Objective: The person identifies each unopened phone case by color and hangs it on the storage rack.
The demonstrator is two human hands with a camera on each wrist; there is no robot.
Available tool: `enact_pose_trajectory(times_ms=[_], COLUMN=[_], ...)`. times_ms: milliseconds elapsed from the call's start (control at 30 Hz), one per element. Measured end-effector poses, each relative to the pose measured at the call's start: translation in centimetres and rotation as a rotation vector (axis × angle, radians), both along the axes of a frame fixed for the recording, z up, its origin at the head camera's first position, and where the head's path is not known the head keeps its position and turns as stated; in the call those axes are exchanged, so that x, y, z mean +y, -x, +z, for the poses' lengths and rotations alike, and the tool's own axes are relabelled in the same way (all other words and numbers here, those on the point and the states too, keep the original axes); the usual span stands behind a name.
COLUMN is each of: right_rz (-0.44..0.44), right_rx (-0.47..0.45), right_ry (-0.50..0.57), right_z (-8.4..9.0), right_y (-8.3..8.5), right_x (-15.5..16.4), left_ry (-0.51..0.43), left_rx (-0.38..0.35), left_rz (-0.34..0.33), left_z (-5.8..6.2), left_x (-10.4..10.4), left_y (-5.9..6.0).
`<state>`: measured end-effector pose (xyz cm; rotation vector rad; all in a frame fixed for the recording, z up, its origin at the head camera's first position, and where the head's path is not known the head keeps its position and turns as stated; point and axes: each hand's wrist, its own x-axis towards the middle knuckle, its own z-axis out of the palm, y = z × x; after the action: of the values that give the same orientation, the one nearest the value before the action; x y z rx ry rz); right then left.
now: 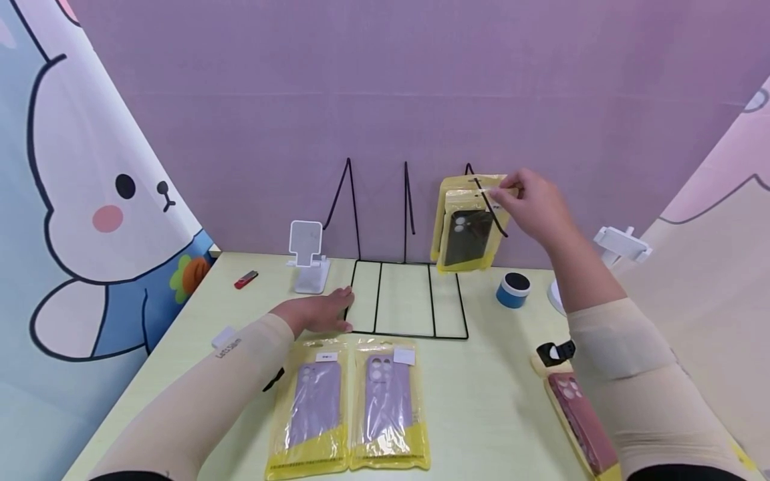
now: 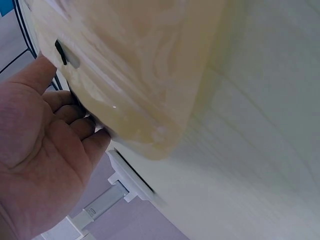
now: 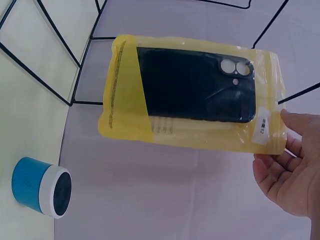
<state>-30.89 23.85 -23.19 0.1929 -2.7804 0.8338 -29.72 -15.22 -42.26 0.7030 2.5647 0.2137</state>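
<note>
Pinching the dark-case pouch point(image 3: 195, 85) at its top edge, the right hand point(image 1: 532, 204) holds it on the right prong point(image 1: 496, 218) of the rack point(image 1: 409, 335); the left hand point(image 1: 319, 312) touches the rack low down, grip unclear

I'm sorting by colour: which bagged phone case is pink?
The pink case lies far right; the two lilac cases lie left of it; the right hand holds the black case.
</note>
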Motion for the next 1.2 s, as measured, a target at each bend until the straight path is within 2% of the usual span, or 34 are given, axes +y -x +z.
enact_pose_trajectory(times_ms=[300, 500, 600, 767, 867, 1200], right_rz=[-0.024, -0.003, 0.007, 0.046, 0.091, 0.216], right_rx=[0.010, 0.017, -0.024, -0.124, -0.150, -0.282], right_ry=[0.038, 0.001, -0.030, -0.083, -0.122, -0.230], right_z=[-0.7, -1.9, -2.9, -5.0, -6.6, -12.7], right_y=[-1.5, -3.0, -3.8, -5.0, -5.7, -7.6], right_x=[2.5, 4.8, 5.7, 7.2, 8.2, 11.4], left_ry=[-0.006, 0.010, 0.007, 0.006, 0.013, 0.019], left_rx=[-0.003, 0.004, -0.001, -0.008, -0.008, 0.007], left_rz=[0.003, 0.002, 0.008, 0.029, 0.030, 0.017], left_z=[-0.2, -0.1, -0.1, -0.3, -0.3, -0.3], left_x=[-0.1, -0.4, -0.5, -0.7, -0.7, -0.8], left_y=[0.2, 0.2, 0.2, 0.2, 0.3, 0.3])
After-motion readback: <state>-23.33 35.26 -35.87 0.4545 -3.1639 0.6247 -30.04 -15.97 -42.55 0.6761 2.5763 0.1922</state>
